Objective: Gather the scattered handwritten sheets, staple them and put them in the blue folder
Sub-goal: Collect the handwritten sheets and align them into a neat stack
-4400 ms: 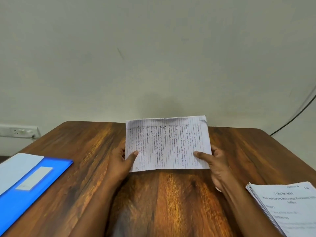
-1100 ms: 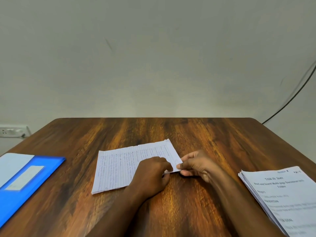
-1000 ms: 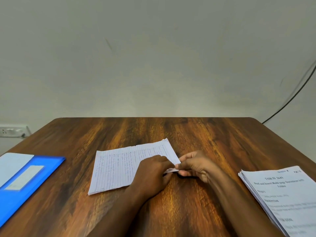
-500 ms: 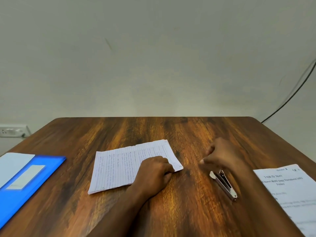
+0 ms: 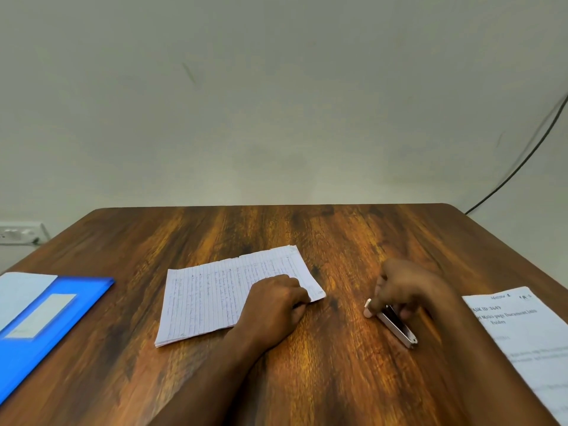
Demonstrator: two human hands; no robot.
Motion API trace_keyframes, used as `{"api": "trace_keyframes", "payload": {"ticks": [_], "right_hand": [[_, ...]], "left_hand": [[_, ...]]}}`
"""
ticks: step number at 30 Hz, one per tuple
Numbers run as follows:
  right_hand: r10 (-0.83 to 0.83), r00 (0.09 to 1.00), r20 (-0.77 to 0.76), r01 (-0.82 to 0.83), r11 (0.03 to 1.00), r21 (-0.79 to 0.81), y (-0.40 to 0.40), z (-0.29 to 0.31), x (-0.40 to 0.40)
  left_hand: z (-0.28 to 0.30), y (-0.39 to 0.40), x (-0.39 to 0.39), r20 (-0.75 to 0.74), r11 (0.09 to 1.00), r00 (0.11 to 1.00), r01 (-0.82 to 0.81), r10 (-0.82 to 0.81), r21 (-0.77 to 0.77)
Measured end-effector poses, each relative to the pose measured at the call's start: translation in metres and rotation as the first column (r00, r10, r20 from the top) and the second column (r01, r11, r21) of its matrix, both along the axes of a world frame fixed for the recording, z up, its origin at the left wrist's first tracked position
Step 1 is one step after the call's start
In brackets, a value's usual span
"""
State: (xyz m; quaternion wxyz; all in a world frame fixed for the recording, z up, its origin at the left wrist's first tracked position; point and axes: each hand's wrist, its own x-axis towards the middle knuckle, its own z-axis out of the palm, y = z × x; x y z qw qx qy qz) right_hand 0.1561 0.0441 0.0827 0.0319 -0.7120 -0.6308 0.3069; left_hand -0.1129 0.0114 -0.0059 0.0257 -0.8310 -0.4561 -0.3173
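Note:
The handwritten sheets [image 5: 215, 296] lie flat as one stack in the middle of the wooden table [image 5: 307, 379]. My left hand [image 5: 273, 305] rests on their near right corner, with its fingers curled over the edge of the paper. To the right a silver stapler [image 5: 399, 329] lies on the table. My right hand [image 5: 408, 290], blurred, holds the stapler's far end between thumb and fingers. The blue folder [image 5: 52, 321] lies shut at the left edge of the table, away from both hands.
A stack of printed pages [image 5: 522, 333] lies at the right edge, partly under my right forearm. A pale sheet [image 5: 21, 293] sits by the folder's far corner. A wall socket [image 5: 18, 233] and a black cable [image 5: 522, 161] are on the wall behind.
The sheets, earlier held upright in both hands, now lie flat. My right hand left their right corner and moved right, and the stapler now lies on the table under it.

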Motion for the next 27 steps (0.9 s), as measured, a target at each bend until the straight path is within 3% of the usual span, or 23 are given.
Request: {"api": "trace_keyframes", "payload": {"ticks": [4, 7, 10, 13, 19, 27], "right_hand": [[0.092, 0.988, -0.122, -0.087, 0.995, 0.051, 0.003, -0.006, -0.011], [0.115, 0.948, -0.296, -0.094, 0.992, 0.083, 0.006, -0.016, -0.022], [0.075, 0.833, -0.549, -0.067, 0.997, 0.034, 0.005, -0.026, -0.029], [0.045, 0.736, -0.676, -0.081, 0.996, -0.022, 0.007, -0.031, -0.032], [-0.033, 0.611, -0.791, -0.079, 0.992, -0.102, 0.009, -0.036, -0.035], [-0.03, 0.66, -0.751, -0.14, 0.977, -0.162, 0.007, -0.041, -0.051]], "left_hand": [[0.0, 0.0, 0.001, 0.011, 1.0, 1.0, -0.013, 0.013, -0.006], [0.0, 0.001, 0.0, 0.015, 0.999, 0.999, -0.037, 0.037, -0.001], [0.0, 0.001, -0.001, 0.018, 0.997, 0.998, -0.069, 0.068, 0.018], [-0.001, 0.001, -0.002, 0.03, 0.994, 0.994, -0.102, 0.101, 0.027], [0.0, 0.002, -0.001, 0.042, 0.99, 0.99, -0.139, 0.137, 0.039], [0.001, 0.003, 0.0, -0.004, 0.984, 0.987, -0.161, 0.162, 0.073]]}}
